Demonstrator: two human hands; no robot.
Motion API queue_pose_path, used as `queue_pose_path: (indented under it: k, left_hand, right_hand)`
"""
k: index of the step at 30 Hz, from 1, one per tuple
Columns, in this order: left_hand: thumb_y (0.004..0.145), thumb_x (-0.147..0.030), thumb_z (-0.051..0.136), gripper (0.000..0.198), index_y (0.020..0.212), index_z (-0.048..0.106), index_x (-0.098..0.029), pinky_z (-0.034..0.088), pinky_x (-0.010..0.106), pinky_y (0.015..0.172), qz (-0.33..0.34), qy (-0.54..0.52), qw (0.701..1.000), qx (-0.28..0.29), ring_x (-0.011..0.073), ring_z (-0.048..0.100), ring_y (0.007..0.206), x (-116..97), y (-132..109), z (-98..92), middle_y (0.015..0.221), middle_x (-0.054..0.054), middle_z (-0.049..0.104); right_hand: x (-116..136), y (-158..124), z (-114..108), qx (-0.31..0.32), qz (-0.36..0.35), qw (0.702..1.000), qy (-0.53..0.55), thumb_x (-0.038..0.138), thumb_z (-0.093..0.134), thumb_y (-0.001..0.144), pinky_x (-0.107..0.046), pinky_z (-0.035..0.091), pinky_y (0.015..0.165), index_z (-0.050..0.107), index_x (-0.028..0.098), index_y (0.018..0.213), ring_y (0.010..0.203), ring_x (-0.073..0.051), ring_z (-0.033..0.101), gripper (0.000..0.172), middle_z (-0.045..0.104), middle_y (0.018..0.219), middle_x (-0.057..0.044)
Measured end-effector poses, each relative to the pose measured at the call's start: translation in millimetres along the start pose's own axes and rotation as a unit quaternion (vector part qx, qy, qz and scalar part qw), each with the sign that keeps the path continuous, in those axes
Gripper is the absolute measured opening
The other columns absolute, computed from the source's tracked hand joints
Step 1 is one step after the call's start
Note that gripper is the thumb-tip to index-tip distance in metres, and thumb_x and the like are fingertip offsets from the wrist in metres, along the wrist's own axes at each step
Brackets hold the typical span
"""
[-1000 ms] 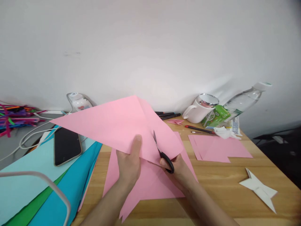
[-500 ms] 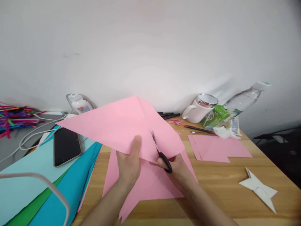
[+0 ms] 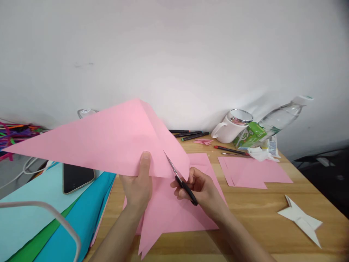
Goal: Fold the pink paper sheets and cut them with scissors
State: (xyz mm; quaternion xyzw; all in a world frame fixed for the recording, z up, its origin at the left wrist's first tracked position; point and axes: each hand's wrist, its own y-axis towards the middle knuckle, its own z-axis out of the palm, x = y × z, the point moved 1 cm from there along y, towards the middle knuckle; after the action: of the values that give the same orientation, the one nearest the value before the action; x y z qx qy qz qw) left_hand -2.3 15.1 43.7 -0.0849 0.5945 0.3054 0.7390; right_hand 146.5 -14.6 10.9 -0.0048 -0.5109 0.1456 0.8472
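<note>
Left hand [image 3: 137, 190] clasps, thumb [image 3: 145, 164] uppermost; right hand [image 3: 205, 191] curls its fingers [image 3: 194, 174].

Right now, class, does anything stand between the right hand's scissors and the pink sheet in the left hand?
Nothing visible does: the scissors in the right hand reach over the pink sheet, right of where the left hand grips it.

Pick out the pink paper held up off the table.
The large creased sheet: left hand gripping its lower edge, scissors with a blade over it. The pink papers below and at right lie on the table.
</note>
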Motion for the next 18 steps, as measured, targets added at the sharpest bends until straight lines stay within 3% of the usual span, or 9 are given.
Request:
queue_pose_path:
  k: [6,12,16,18]
  left_hand:
    - [0.074,-0.030,0.070,0.031,0.103,0.066,-0.017,0.051,0.036,0.090,0.007,0.016,1.000,0.011,0.0231,0.063,0.101,-1.7,0.2,-1.7,0.100,0.006,0.070]
    - [0.074,-0.027,0.071,0.034,0.107,0.065,-0.020,0.051,0.034,0.091,-0.014,-0.025,0.999,0.021,0.0223,0.061,0.106,-2.3,2.9,0.9,0.106,0.006,0.068]
    - [0.073,-0.026,0.072,0.037,0.109,0.064,-0.022,0.049,0.033,0.093,-0.039,-0.049,0.997,0.045,0.0230,0.059,0.110,-3.3,3.4,2.5,0.109,0.006,0.067]
    - [0.072,-0.026,0.073,0.038,0.109,0.064,-0.021,0.049,0.034,0.094,-0.043,-0.039,0.997,0.053,0.0239,0.057,0.112,-3.3,3.4,1.9,0.110,0.006,0.067]
  right_hand:
    - [3.5,-1.7,-8.6,0.053,0.035,0.998,-0.009,0.020,0.081,0.062,-0.018,0.051,0.045,0.033,0.020,0.063,0.056,-0.014,0.068,0.048,0.072,0.069,-0.005]
    - [5.8,-1.0,-20.1,0.177,0.067,0.982,0.017,0.032,0.082,0.063,-0.019,0.052,0.042,0.039,0.022,0.093,0.051,-0.014,0.067,0.053,0.073,0.071,-0.004]
    - [4.0,-2.8,-27.3,0.230,0.084,0.967,0.064,0.043,0.081,0.061,-0.014,0.045,0.032,0.032,0.024,0.081,0.038,-0.012,0.062,0.056,0.070,0.062,0.000]
    - [3.3,-4.0,-31.3,0.245,0.105,0.961,0.080,0.050,0.081,0.056,-0.012,0.040,0.028,0.035,0.024,0.089,0.031,-0.011,0.057,0.062,0.069,0.058,0.002]
